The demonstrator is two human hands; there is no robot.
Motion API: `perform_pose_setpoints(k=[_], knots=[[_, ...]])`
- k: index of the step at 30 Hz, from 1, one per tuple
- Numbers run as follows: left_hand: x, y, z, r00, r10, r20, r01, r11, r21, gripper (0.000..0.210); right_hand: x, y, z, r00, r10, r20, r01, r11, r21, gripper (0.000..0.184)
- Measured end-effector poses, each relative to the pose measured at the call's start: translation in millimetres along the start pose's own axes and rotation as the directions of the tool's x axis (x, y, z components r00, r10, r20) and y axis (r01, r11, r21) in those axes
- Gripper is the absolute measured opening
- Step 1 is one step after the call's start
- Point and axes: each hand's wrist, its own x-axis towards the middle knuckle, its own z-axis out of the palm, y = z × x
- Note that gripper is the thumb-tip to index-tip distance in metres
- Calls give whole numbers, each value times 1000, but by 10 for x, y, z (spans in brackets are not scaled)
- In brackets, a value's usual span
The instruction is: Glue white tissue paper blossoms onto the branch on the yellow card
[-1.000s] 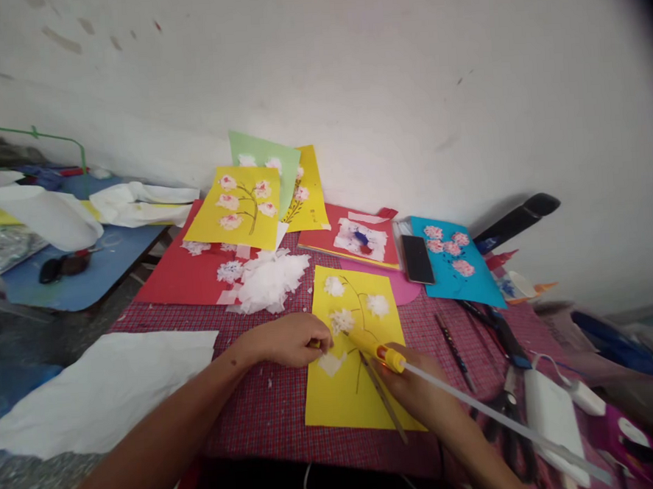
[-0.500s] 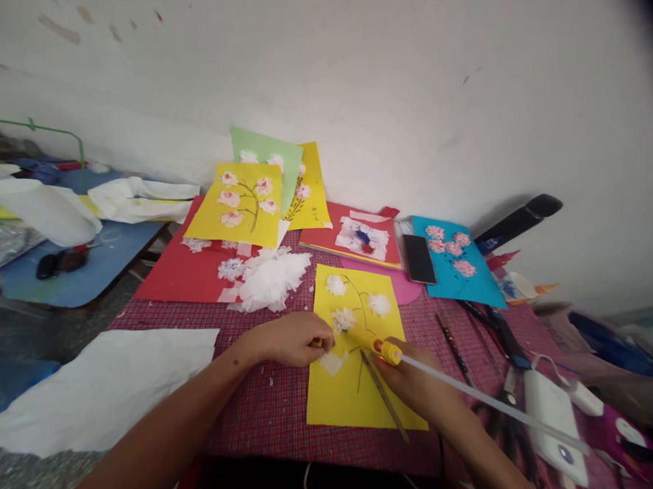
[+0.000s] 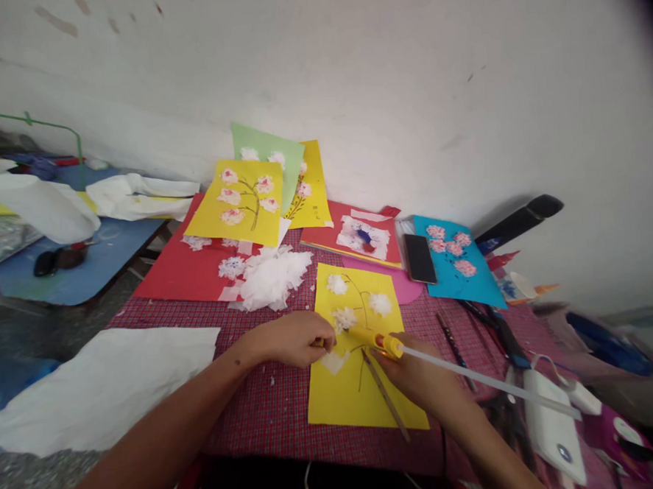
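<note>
My right hand is wrapped around a yellow hot glue gun, from whose back a long whitish glue stick runs out to the lower right. The gun's nozzle points left over a yellow sheet with drawn brown branches and several white paper flowers. My left hand is closed in a pinch at the sheet's left edge; what its fingers hold is too hidden to name. Just below those fingers lies a torn white tissue piece. A thin brush-like stick lies across the sheet, beside my right hand.
Torn white tissue is heaped on a red sheet. Finished flower pictures lean at the back. A phone rests by a blue flower picture. A white power bank sits at right, white paper at left.
Both hands stay in nearly the same place, the glue gun still over the yellow sheet. The view has shifted very slightly; nothing is picked up or let go.
</note>
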Motion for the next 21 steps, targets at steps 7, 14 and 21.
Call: perform_pose_setpoints(k=[7, 14, 21], knots=[[1, 5, -15, 1000, -4, 28, 4, 1000, -9, 17, -14, 16, 40, 1000, -8, 9, 8, 998, -64, 27], [13, 12, -21, 999, -13, 46, 12, 1000, 14, 15, -25, -20, -42, 1000, -25, 17, 26, 997, -66, 23], [16, 9, -12, 999, -4, 33, 4, 1000, 19, 18, 130, -75, -229, 985, -131, 113, 154, 963, -222, 21]])
